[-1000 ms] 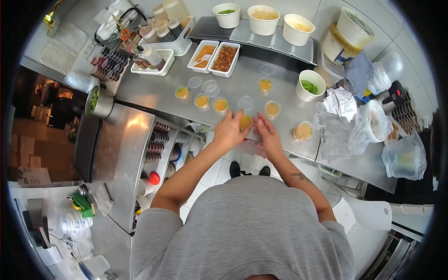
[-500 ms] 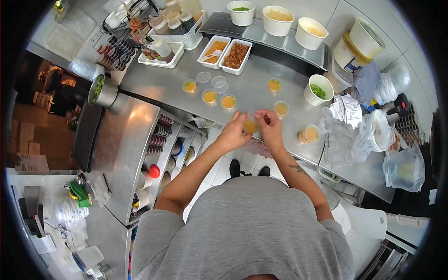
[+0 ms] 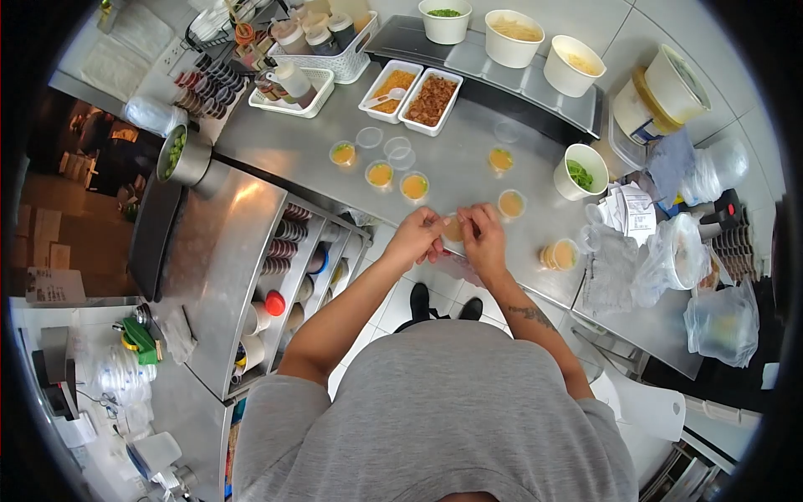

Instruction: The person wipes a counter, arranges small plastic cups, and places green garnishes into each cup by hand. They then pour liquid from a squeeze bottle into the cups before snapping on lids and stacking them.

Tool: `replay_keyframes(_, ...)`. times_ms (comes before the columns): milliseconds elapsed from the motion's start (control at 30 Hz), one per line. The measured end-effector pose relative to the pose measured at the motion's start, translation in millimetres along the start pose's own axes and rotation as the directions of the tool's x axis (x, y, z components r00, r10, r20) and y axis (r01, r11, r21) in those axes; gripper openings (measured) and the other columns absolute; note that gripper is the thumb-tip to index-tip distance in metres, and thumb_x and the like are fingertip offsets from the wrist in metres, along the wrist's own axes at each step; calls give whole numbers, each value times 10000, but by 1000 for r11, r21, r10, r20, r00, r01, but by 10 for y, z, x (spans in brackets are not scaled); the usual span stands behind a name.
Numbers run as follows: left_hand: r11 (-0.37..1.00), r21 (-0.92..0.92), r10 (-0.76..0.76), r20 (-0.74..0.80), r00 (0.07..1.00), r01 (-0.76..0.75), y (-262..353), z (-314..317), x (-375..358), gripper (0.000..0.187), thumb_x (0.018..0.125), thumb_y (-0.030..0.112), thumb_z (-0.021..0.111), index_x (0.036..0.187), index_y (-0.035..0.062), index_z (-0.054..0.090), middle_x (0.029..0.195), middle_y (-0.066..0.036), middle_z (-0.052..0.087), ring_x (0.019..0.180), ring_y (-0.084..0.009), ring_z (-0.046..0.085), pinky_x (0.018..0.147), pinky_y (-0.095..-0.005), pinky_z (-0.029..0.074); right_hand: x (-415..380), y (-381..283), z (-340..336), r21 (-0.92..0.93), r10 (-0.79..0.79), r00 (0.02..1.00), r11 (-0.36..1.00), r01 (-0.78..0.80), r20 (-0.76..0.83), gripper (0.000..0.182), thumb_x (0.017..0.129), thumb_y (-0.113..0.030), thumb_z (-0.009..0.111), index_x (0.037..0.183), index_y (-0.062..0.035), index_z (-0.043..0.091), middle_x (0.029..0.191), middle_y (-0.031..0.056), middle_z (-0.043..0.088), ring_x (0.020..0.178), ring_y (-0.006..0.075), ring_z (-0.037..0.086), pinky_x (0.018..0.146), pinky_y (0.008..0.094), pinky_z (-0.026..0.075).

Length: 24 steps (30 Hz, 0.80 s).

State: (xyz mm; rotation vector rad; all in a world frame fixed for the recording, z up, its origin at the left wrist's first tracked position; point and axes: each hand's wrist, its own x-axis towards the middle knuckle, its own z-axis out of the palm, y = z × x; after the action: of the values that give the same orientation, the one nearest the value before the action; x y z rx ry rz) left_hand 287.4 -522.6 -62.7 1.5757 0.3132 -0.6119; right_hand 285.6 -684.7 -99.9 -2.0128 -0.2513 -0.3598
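Note:
Between both hands, at the counter's front edge, is a small clear sauce cup [image 3: 452, 230] of orange-yellow sauce, its top covered by what looks like a clear lid. My left hand [image 3: 416, 238] grips the cup's left side. The fingers of my right hand [image 3: 483, 238] are pinched on its right rim. Nearby stand more sauce cups: one [image 3: 414, 186] and another [image 3: 379, 174] to the left, one [image 3: 511, 203] to the right, and one [image 3: 501, 159] farther back. Loose clear lids [image 3: 401, 157] lie behind the left cups. Stacked filled cups [image 3: 560, 254] sit at the right.
White trays hold orange bits [image 3: 393, 85] and brown fried pieces [image 3: 432, 101]. White tubs [image 3: 514, 39] line the raised shelf, and a tub of greens [image 3: 580, 171] stands right. A grey cloth [image 3: 613, 272], receipts [image 3: 629, 209] and plastic bags [image 3: 723, 314] crowd the right side.
My right fingers have brought the clear lid down over the cup's top, and both hands now press at its rim. The whole view has shifted slightly.

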Motion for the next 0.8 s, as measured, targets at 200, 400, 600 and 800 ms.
replay_keyframes(200, 977, 214, 5, 1, 1000, -5, 75, 76, 91, 232, 942, 251, 588, 981, 53, 475, 623, -91, 593, 410, -140, 517, 342, -252, 329, 10, 16, -42, -212, -107, 994, 971, 108, 13, 143, 832, -55, 635, 964, -77, 684, 862, 77, 586, 773, 268, 571, 659, 366, 463)
replay_keyframes(400, 990, 143, -29, 67, 997, 19, 57, 43, 122, 195, 950, 189, 557, 986, 55, 419, 622, -96, 578, 430, -141, 515, 347, -265, 346, 7, 31, -1, -405, -166, 985, 898, 173, 52, 140, 817, -115, 629, 955, -132, 650, 835, 60, 587, 788, 260, 558, 718, 394, 424)
replay_keyframes(600, 935, 341, 118, -39, 992, -98, 14, 146, 86, 205, 948, 193, 574, 974, 38, 441, 637, -80, 562, 490, -139, 562, 371, -264, 391, 3, 27, 22, -373, -144, 988, 915, 156, 60, 112, 837, -109, 611, 949, -116, 620, 826, 63, 632, 780, 266, 588, 712, 392, 429)
replay_keyframes(800, 702, 701, 428, -278, 860, -123, -86, -220, 57, 534, 858, 442, 663, 1055, -22, 485, 730, -215, 637, 710, -406, 648, 651, -493, 496, 9, -29, -85, -246, -23, 1000, 969, 20, -10, 69, 909, -133, 573, 952, -89, 603, 793, 118, 636, 712, 337, 605, 640, 440, 466)
